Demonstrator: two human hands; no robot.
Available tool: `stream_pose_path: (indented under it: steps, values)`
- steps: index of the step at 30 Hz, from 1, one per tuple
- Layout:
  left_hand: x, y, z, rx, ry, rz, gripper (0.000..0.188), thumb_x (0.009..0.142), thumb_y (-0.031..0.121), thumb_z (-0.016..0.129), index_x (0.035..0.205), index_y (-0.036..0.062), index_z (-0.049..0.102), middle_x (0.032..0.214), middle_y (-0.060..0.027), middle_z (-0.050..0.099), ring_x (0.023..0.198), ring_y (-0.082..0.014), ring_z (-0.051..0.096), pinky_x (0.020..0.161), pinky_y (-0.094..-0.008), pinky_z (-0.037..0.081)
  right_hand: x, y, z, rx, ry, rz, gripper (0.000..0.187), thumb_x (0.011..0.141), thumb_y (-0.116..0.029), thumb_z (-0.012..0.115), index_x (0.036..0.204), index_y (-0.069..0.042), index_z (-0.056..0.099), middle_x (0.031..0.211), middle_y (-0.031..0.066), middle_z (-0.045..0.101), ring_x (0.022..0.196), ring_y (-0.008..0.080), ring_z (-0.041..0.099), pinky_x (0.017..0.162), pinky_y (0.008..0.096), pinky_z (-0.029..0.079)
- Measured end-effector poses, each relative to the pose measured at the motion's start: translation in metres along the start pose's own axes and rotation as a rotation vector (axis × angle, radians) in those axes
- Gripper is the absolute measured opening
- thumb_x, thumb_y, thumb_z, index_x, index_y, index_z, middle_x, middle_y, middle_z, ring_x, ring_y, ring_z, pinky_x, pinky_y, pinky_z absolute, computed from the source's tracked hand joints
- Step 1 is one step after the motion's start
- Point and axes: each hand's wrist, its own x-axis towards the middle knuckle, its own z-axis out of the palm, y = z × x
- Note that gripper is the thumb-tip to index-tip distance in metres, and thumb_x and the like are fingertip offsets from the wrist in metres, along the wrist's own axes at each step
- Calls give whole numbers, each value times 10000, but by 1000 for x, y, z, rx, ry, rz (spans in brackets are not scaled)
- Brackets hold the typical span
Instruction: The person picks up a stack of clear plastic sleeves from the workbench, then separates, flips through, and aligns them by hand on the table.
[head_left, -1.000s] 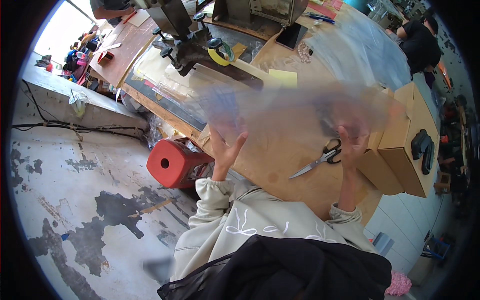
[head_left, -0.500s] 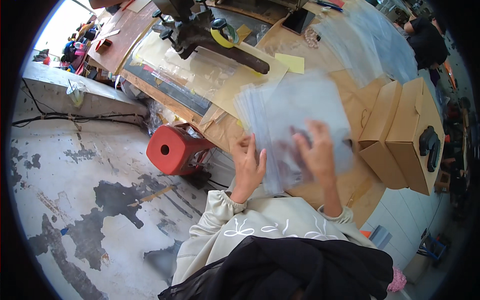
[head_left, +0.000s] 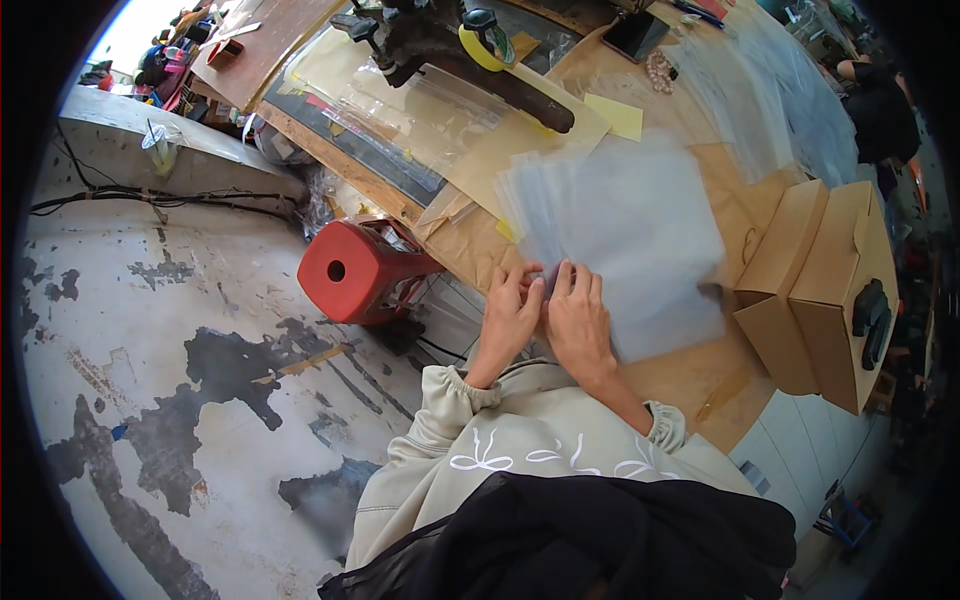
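A fanned stack of clear plastic sheets [head_left: 660,240] lies on the brown paper covering the table in front of me. Both of my hands are close together at its near left corner. My left hand [head_left: 513,308] has bent fingers, with thumb and fingertips closed on the stack's layered edge. Just beside it, my right hand [head_left: 580,312] has its fingers together and bent down onto the same edge. A small dark purple patch shows between the fingertips; I cannot tell what it is. The hands partly hide the corner of the sheets.
A brown cardboard box [head_left: 835,290] with a black handle stands at the right. Beyond the stack are a dark metal press arm [head_left: 500,95], a yellow tape roll [head_left: 485,45], a yellow paper [head_left: 615,117] and a phone [head_left: 635,36]. A red stool [head_left: 350,272] stands left.
My right hand has moved left and nearer, from over the middle of the sheets to beside my left hand. The whole view has shifted slightly.
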Motion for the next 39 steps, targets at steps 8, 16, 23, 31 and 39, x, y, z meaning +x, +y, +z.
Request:
stream_pose_path:
  steps: [8, 16, 23, 31, 39]
  values:
    - [1, 11, 9, -245, 136, 173, 395, 832, 89, 496, 1184, -63, 401, 1050, -202, 486, 886, -251, 551, 707, -315, 454, 5, 22, -31, 388, -40, 145, 601, 774, -38, 501, 1314, -84, 242, 955, 249, 530, 844, 354, 556, 638, 411, 490]
    - [14, 0, 17, -241, 61, 69, 483, 832, 94, 500, 1244, -66, 305, 838, -158, 583, 758, -224, 599, 650, -310, 464, 9, 12, -22, 73, 78, -2, 542, 776, -50, 486, 1285, -171, 347, 995, 213, 488, 774, 342, 561, 609, 373, 506]
    - [20, 19, 13, -139, -143, 24, 418, 855, 89, 484, 1234, -17, 343, 739, -66, 579, 654, -146, 583, 588, -274, 461, -13, 37, -112, 141, 152, 74, 431, 756, -10, 479, 1180, -63, 425, 1029, 250, 503, 863, 399, 544, 691, 416, 473]
    - [11, 15, 16, -384, -350, 48, 388, 864, 166, 492, 1216, 17, 428, 909, -165, 548, 869, -220, 557, 773, -293, 435, 4, 39, -45, 434, 74, 55, 410, 784, -21, 476, 1176, -8, 357, 1076, 236, 500, 877, 377, 553, 702, 425, 464]
    - [1, 3, 18, 327, 146, 388, 905, 622, -10, 698, 1338, -20, 146, 1182, -267, 271, 998, -312, 429, 818, -339, 398, -38, 81, -185, 303, 489, -13, 640, 737, 69, 425, 1334, -71, 243, 1281, 153, 406, 1098, 256, 479, 857, 300, 429]
